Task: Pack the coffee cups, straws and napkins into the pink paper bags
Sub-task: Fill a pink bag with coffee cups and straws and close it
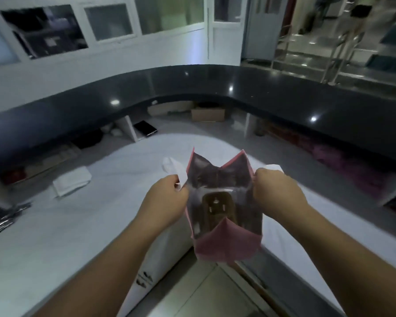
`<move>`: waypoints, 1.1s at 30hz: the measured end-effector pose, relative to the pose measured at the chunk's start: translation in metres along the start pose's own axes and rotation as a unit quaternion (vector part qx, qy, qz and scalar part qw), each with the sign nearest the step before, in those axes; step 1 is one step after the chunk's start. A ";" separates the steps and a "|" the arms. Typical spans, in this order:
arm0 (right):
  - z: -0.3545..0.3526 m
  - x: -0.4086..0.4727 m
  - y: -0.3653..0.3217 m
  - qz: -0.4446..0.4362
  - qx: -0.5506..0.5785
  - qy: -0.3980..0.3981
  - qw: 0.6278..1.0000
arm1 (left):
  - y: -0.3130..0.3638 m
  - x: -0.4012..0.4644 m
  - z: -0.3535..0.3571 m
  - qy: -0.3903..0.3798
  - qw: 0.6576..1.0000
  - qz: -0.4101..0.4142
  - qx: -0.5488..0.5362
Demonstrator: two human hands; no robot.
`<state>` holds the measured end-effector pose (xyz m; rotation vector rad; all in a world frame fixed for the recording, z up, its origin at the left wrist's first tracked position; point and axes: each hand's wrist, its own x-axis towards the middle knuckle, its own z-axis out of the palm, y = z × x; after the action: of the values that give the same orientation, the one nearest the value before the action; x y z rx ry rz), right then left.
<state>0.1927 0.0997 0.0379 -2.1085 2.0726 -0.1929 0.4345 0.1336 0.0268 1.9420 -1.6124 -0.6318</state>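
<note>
Held up in the air over the near edge of the white table (78, 225), a pink paper bag (224, 245), mouth pulled wide, probably to check or settle the load. Inside, a brown cup lid (217, 208) seen from above. Pink outside, dark within, white handles (173, 167) at both sides. Left hand (167, 197) pinching the left rim beside its handle; right hand (277, 191) curled round the right rim. Further left on the table, folded white napkins (72, 181) and dark packets (7, 216), perhaps straws.
</note>
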 end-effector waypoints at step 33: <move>0.150 0.087 -0.495 -0.443 0.085 -0.203 0.869 | -0.312 -0.030 -0.266 0.304 0.856 -0.418 -0.004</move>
<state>0.7106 0.0250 -0.0039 -2.5321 0.7295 -0.0317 0.8326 0.2359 0.0189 2.4655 -0.3397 -0.2526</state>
